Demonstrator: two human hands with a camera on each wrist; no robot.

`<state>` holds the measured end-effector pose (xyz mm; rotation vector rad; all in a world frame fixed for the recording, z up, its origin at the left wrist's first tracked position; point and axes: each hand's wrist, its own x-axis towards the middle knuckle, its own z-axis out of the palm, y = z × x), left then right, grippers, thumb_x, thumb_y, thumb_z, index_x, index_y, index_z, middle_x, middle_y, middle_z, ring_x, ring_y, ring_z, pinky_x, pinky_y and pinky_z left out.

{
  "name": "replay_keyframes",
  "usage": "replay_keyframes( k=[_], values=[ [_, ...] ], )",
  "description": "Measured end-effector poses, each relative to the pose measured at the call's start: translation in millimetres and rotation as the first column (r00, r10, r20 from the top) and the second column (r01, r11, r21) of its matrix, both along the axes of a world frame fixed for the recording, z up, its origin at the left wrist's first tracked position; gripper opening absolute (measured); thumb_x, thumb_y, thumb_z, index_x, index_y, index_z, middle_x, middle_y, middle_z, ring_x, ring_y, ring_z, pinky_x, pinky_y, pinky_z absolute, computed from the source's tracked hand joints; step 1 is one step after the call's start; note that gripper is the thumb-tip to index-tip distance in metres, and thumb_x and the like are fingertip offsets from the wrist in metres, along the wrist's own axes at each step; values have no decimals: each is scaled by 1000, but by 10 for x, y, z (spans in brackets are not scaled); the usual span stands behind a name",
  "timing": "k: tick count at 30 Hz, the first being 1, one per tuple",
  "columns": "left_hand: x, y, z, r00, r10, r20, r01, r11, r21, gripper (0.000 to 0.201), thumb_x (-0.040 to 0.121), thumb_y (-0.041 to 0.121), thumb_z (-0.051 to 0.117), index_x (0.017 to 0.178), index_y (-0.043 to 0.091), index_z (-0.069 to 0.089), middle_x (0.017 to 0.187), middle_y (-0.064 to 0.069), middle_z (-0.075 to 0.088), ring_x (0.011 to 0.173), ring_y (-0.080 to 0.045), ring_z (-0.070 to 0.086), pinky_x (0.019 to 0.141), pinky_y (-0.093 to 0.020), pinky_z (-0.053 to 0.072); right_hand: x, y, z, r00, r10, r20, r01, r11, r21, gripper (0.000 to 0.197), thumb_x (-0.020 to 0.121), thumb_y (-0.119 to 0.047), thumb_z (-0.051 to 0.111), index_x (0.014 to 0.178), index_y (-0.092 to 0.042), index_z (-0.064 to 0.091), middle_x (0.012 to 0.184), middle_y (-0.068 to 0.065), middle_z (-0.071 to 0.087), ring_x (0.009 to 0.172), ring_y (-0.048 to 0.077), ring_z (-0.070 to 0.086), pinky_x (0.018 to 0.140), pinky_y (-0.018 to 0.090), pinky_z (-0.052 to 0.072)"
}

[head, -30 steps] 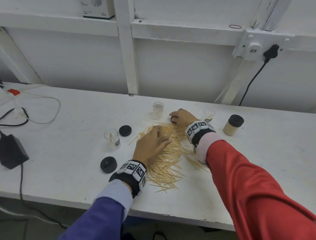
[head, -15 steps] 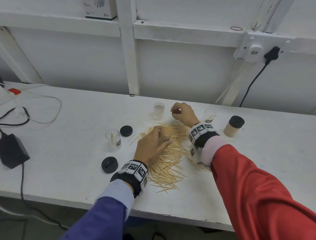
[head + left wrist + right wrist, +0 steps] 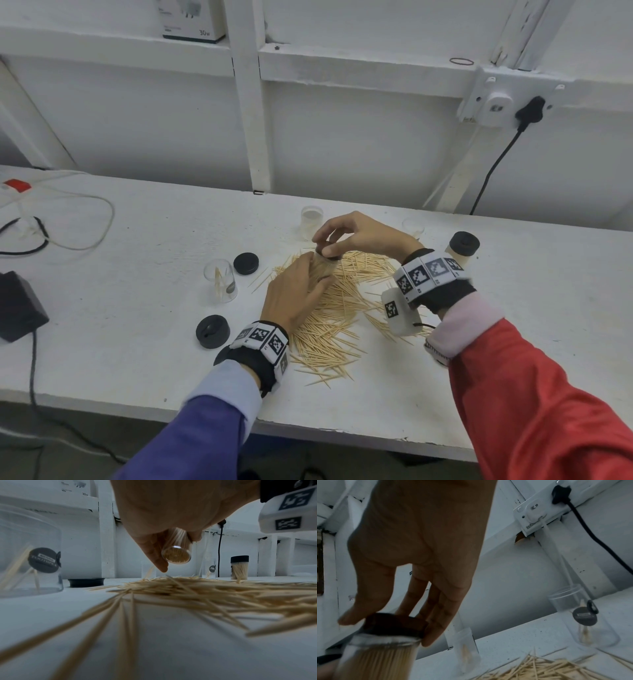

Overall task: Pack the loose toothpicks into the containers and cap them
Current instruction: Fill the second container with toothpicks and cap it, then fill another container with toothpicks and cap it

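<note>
My left hand (image 3: 305,277) grips a clear container (image 3: 322,269) packed full of toothpicks and holds it just above the loose toothpick pile (image 3: 342,315) on the white table (image 3: 137,342). My right hand (image 3: 330,240) pinches a black cap (image 3: 328,255) from above and sets it on the container's mouth. In the right wrist view the cap (image 3: 395,624) sits on the container (image 3: 376,660), with fingertips around its rim. In the left wrist view the container's clear bottom (image 3: 176,555) shows under my palm, above the pile (image 3: 205,592).
A capped full container (image 3: 460,251) stands at the right. A clear container with a few picks (image 3: 221,279) stands left; two more clear ones (image 3: 311,221) (image 3: 412,228) stand behind. Two loose black caps (image 3: 246,263) (image 3: 212,331) lie left of the pile. A black adapter (image 3: 17,310) and cables (image 3: 68,222) lie far left.
My right hand lifted a black cap off the table behind the pile and carried it left onto the container. My left hand kept hold of the container and raised it slightly.
</note>
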<state>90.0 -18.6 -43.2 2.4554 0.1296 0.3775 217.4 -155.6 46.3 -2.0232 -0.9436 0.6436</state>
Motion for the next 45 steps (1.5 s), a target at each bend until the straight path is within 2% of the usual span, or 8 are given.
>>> replay_keyframes(
  k=[8, 15, 20, 25, 28, 31, 34, 45],
  values=[
    [1, 0, 21, 1000, -3, 10, 3, 1000, 4, 36, 91, 56, 52, 105, 23, 47, 86, 7, 60, 73, -16, 57, 63, -32, 46, -125, -108, 11, 1000, -24, -3, 25, 997, 69, 29, 83, -8, 73, 112, -11, 69, 105, 2, 70, 99, 7, 65, 77, 19, 53],
    [-7, 9, 4, 991, -133, 21, 132, 990, 55, 44, 89, 64, 45, 112, 27, 48, 88, 11, 60, 73, -12, 57, 61, -26, 40, -190, -236, -16, 997, -25, 79, 26, 1000, -11, 33, 82, -11, 75, 114, -15, 71, 102, -5, 71, 102, 8, 64, 91, 29, 53],
    [-15, 4, 1, 988, -155, 17, 152, 984, 95, 61, 84, 72, 36, 121, 25, 49, 93, 9, 63, 75, -13, 60, 63, -28, 45, -308, -263, -62, 978, -98, 186, 107, 994, -36, 36, 88, -33, 69, 119, -15, 68, 108, -1, 70, 92, 12, 67, 79, 27, 54],
    [-9, 3, 2, 985, -173, 23, 173, 985, -4, 52, 81, 72, 45, 115, 32, 49, 89, 15, 61, 77, -5, 59, 67, -29, 49, -496, -291, -261, 979, -185, 85, 176, 979, 100, 36, 84, -31, 74, 115, -20, 61, 100, 1, 62, 77, 17, 63, 60, 23, 57],
    [-8, -10, -7, 978, -208, -33, 206, 978, -43, 48, 83, 72, 50, 118, 40, 47, 105, 22, 62, 93, 3, 59, 79, -28, 52, -502, -352, -321, 971, -215, 106, 206, 975, 89, 40, 78, -22, 80, 113, -21, 60, 98, 2, 61, 74, 15, 61, 59, 20, 55],
    [-2, 24, -38, 973, -223, -59, 222, 975, -25, 74, 83, 78, 41, 142, 34, 36, 129, 21, 52, 114, 2, 51, 92, -30, 48, -385, -530, -287, 949, -276, 150, 269, 961, 62, 41, 76, -18, 80, 113, -21, 62, 99, -1, 63, 81, 14, 61, 68, 23, 54],
    [5, 54, -83, 973, -222, -65, 221, 975, -20, 67, 89, 73, 36, 143, 32, 37, 136, 17, 50, 122, -1, 48, 98, -33, 45, -213, -849, -216, 907, -396, 142, 397, 918, 24, 41, 75, -15, 81, 112, -23, 64, 94, -8, 60, 82, 14, 60, 72, 28, 54],
    [3, 61, -102, 969, -234, -85, 235, 972, 8, 47, 96, 56, 37, 135, 31, 47, 136, 15, 51, 125, -3, 46, 101, -32, 42, 125, -2062, -211, 735, -654, 178, 666, 648, -368, 24, 72, -1, 74, 90, -11, 62, 99, 8, 58, 84, 28, 63, 60, 32, 57]
  ],
)
